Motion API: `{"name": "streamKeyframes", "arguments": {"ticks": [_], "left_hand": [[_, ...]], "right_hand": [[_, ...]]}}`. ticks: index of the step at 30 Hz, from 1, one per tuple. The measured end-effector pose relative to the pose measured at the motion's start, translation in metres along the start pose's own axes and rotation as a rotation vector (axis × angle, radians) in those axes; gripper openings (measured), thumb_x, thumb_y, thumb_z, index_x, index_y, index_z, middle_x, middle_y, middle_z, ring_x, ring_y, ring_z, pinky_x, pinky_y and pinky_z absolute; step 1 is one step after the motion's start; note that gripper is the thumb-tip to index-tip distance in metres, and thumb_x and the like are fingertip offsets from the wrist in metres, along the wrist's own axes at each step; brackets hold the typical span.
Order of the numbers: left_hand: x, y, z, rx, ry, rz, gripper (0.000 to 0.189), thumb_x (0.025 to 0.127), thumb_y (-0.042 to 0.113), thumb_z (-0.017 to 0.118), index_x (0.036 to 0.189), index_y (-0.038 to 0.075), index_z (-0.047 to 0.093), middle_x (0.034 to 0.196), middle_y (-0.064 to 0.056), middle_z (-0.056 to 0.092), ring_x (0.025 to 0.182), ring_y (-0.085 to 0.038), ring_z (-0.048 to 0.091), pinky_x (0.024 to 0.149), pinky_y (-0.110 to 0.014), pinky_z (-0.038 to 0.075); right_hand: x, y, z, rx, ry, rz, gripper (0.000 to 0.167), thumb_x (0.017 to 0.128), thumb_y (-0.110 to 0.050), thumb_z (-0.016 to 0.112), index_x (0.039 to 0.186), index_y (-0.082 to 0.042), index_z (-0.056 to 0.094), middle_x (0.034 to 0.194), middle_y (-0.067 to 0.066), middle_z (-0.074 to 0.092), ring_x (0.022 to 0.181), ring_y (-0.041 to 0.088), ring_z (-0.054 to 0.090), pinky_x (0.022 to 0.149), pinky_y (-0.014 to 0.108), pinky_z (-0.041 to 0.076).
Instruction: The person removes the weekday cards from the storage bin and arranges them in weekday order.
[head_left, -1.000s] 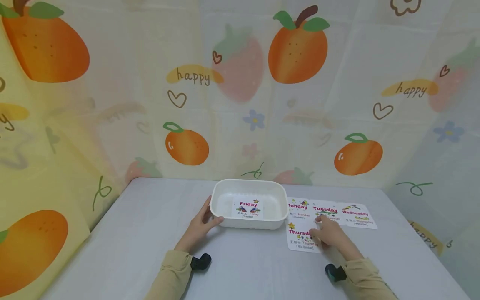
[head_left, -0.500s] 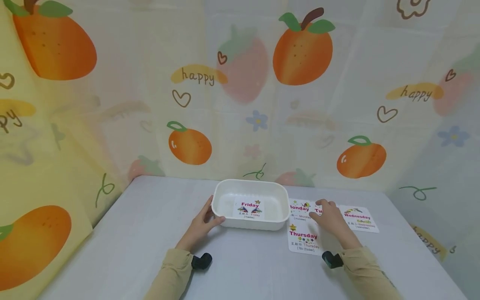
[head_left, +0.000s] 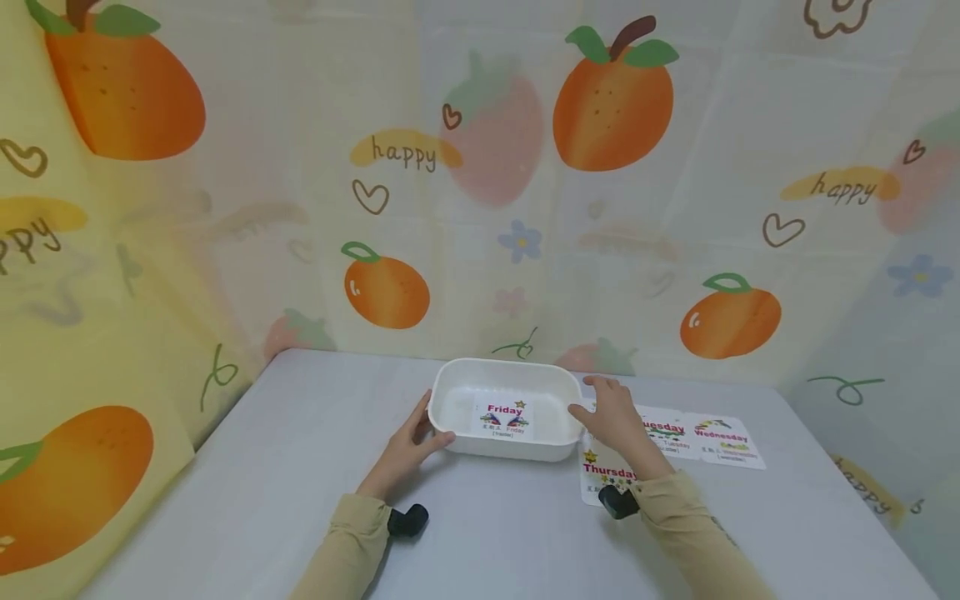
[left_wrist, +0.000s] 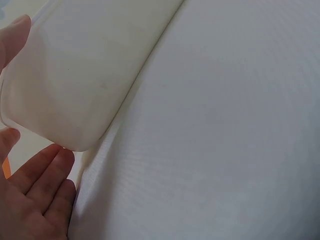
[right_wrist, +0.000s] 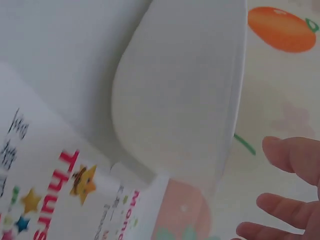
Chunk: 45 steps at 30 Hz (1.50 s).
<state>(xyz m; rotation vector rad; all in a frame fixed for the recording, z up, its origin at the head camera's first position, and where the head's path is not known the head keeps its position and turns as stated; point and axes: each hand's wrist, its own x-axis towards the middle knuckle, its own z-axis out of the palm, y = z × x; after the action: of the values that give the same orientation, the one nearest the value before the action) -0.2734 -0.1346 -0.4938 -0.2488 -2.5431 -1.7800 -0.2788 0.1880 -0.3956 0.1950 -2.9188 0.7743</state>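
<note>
Thursday card [head_left: 606, 472] partly hidden by right wrist camera [head_left: 619, 502]. White plastic tray [head_left: 510, 448] grasped at left end by left hand [head_left: 403, 450], Friday card [head_left: 504, 415] contained inside. Right hand [head_left: 615, 418] left free, fingers parted, poised just beside tray's right end. Tuesday card [head_left: 667, 432] and Wednesday card [head_left: 725, 442] laid to hand's right. Fruit-print backdrop [head_left: 465, 258] hung beyond both hands.

The back wall [head_left: 465, 304] is pale cream with faint fold lines. On it are big oranges [head_left: 615, 108] with green leaves, soft pink strawberries [head_left: 495, 142], blue flowers [head_left: 520, 242], brown hearts [head_left: 371, 197], green squiggles [head_left: 517, 346] and the word "happy" [head_left: 405, 152] on yellow patches. The left wall [head_left: 112, 358] looks yellow; the right wall [head_left: 900, 333] looks grey-blue. The wide white surface [head_left: 510, 533] runs back to the pictures. The light is soft.
</note>
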Motion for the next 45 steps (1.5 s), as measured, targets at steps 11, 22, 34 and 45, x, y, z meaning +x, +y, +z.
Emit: {"name": "streamKeyframes", "arguments": {"ticks": [11, 22, 34, 45], "left_hand": [[0.000, 0.001, 0.000, 0.015, 0.006, -0.001, 0.090, 0.077, 0.044, 0.072, 0.148, 0.032, 0.019, 0.134, -0.004, 0.048, 0.123, -0.025, 0.043, 0.097, -0.057, 0.031], [0.000, 0.003, 0.000, 0.004, 0.001, -0.002, 0.090, 0.078, 0.043, 0.072, 0.149, 0.029, 0.019, 0.136, -0.005, 0.046, 0.125, -0.027, 0.041, 0.098, -0.059, 0.029], [0.001, 0.000, 0.002, 0.008, 0.008, 0.002, 0.090, 0.078, 0.040, 0.073, 0.149, 0.028, 0.019, 0.136, -0.008, 0.045, 0.126, -0.029, 0.040, 0.096, -0.058, 0.032], [0.000, 0.000, 0.001, 0.001, 0.003, -0.009, 0.090, 0.078, 0.042, 0.073, 0.149, 0.030, 0.019, 0.137, -0.007, 0.044, 0.127, -0.029, 0.039, 0.096, -0.059, 0.032]], "right_hand": [[0.030, -0.028, 0.027, 0.108, -0.029, -0.007, 0.061, 0.083, -0.021, 0.071, 0.130, 0.007, 0.045, 0.131, 0.025, 0.045, 0.121, 0.042, 0.039, 0.099, 0.050, 0.032], [0.044, -0.036, 0.054, 0.309, -0.168, -0.006, 0.072, 0.079, -0.018, 0.075, 0.136, 0.006, 0.038, 0.135, 0.025, 0.041, 0.123, 0.039, 0.039, 0.100, 0.047, 0.033], [0.051, -0.031, 0.075, 0.365, -0.242, 0.117, 0.086, 0.071, -0.022, 0.081, 0.137, 0.007, 0.034, 0.139, 0.027, 0.034, 0.127, 0.040, 0.032, 0.105, 0.048, 0.025], [0.047, -0.037, 0.074, 0.247, -0.268, 0.187, 0.091, 0.068, -0.025, 0.083, 0.138, 0.006, 0.034, 0.137, 0.025, 0.037, 0.127, 0.042, 0.029, 0.105, 0.051, 0.022]]}}
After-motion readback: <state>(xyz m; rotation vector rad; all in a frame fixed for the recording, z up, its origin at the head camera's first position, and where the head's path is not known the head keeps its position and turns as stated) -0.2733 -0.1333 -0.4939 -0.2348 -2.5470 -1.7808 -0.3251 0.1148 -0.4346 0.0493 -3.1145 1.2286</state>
